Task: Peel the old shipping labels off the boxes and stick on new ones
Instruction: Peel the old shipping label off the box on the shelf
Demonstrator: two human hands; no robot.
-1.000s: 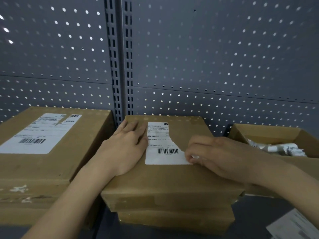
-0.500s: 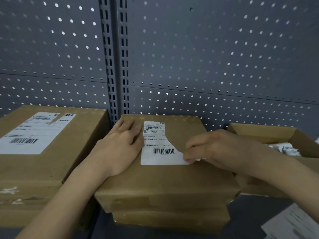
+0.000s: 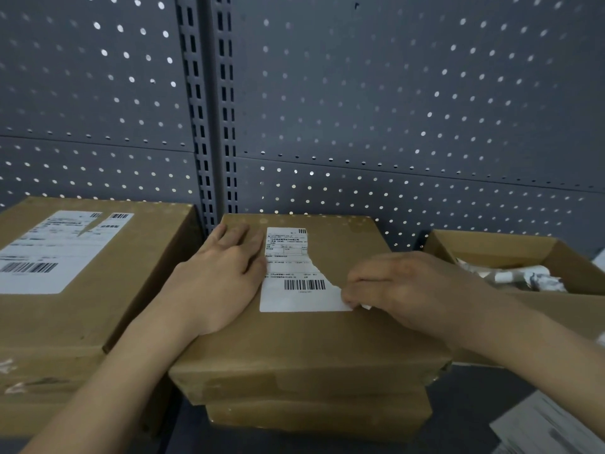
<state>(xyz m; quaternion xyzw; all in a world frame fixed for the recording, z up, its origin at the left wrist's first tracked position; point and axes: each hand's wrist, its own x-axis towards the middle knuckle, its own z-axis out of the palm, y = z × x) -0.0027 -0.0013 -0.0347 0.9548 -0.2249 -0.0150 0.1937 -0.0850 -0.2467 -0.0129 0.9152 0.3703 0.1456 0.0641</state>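
Label [image 3: 288, 298] runs front-to-back, barcode nearest, right hand [image 3: 415, 290] pinching its corner

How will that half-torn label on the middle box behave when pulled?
The label is probably thin and tear-prone: its right edge is ragged. Likely floppy; the corner pinched by the right hand curls up. It probably sticks hard: the left hand braces the box.

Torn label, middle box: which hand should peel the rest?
Right. The right hand pinches the torn label at its lifted lower-right corner with its fingers, so it can likely just pull. The left hand lies flat on the middle box beside the label, well placed to brace.
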